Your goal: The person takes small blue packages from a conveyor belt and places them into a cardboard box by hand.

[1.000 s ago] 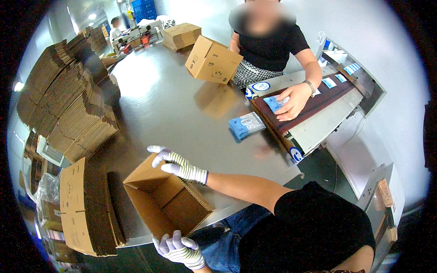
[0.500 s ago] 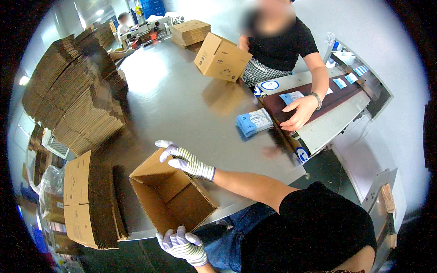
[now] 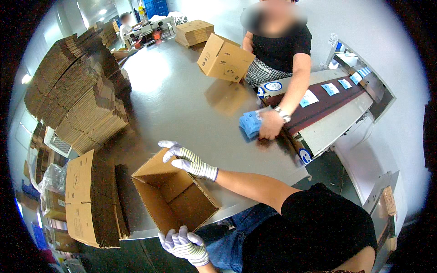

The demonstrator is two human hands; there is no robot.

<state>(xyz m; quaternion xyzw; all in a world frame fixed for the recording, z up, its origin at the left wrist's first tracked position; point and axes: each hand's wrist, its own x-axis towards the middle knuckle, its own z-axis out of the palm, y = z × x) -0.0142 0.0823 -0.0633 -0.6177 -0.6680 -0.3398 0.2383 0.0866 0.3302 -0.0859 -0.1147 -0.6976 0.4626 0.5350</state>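
An open cardboard box tilts at the near edge of the metal table, its inside facing up and bare. My right hand, in a striped glove, lies along the box's far rim, fingers bent at the far corner. Wearing the same kind of glove, my left hand hooks its fingers over the near rim. The box is held between both hands; parts of the fingertips are hidden. Left of it stands a bundle of flattened cartons.
Tall stacks of flat cartons line the left. A co-worker's hand holds blue packets beside a conveyor belt carrying more packets. Another box lies tilted beyond, near a further carton stack on the table.
The co-worker's hand has moved left and down onto the blue packets by the conveyor. Packets on the belt have shifted. My hands and the box keep their hold, with slight view drift.
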